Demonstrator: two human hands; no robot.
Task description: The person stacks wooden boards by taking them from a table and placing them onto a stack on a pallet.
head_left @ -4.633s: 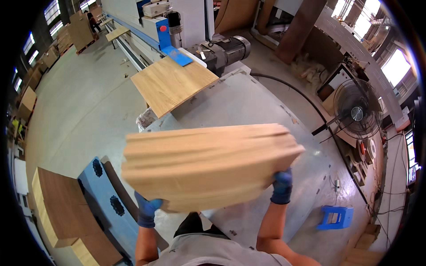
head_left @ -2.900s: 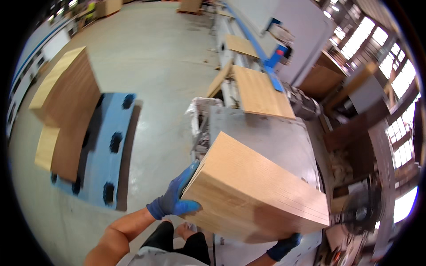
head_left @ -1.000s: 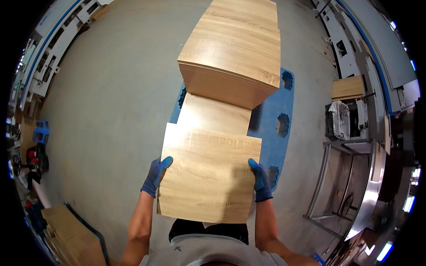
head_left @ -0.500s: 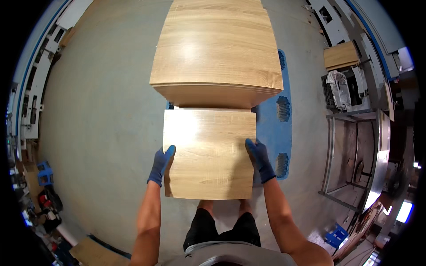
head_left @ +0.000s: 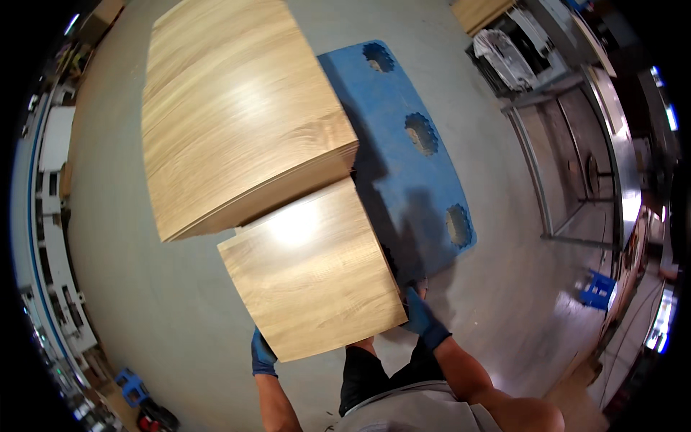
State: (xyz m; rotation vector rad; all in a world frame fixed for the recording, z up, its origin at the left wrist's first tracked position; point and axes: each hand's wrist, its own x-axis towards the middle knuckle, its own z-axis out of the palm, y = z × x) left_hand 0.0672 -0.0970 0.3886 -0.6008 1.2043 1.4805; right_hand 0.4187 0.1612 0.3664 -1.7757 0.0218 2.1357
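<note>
A light wood-grain panel (head_left: 317,273) lies in front of me, turned at a slant, its far edge beside a larger stack of panels. My left hand (head_left: 263,353), in a blue glove, holds the panel at its near left corner; the fingers go out of sight beneath the edge. At the near right corner my right hand (head_left: 426,318), gloved alike, grips the side edge, with its fingertips partly hidden. Whether more panels lie under this one is hard to see.
The tall stack of larger wood-grain panels (head_left: 245,108) stands beyond. A blue plastic pallet (head_left: 392,108) with scalloped holes lies to the right. Farther right is a metal frame table (head_left: 533,165); blue stools (head_left: 597,289) stand at both sides. Machinery (head_left: 54,187) lines the left.
My view has turned, so the stack and panel now slant leftward. Both hands have slid from the panel's sides to its near corners, and the thumbs no longer rest on top.
</note>
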